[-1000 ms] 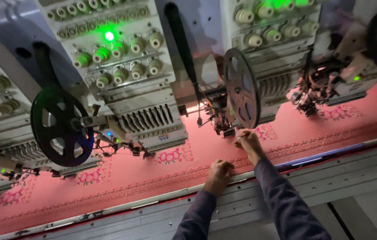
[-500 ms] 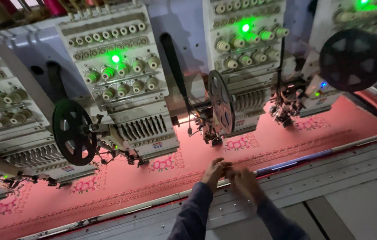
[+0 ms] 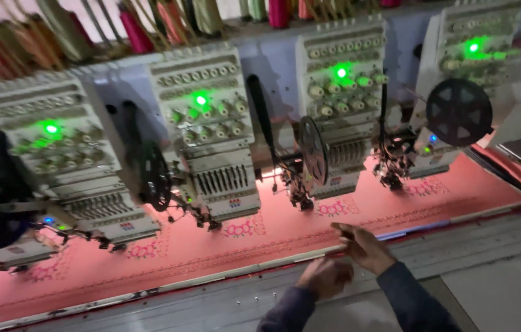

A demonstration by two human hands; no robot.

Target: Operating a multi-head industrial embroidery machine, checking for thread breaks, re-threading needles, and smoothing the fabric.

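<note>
pink fabric lies beyond blurred hands; left curled, right unclear.

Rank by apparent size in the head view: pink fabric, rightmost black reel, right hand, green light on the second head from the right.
1. pink fabric
2. rightmost black reel
3. right hand, nearer the camera, so its rank against the reel is unsure
4. green light

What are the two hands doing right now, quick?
Left hand: fingers curled shut above the metal table edge; anything held cannot be told.
Right hand: fingers pinched together; too blurred to tell what, if anything.
</note>
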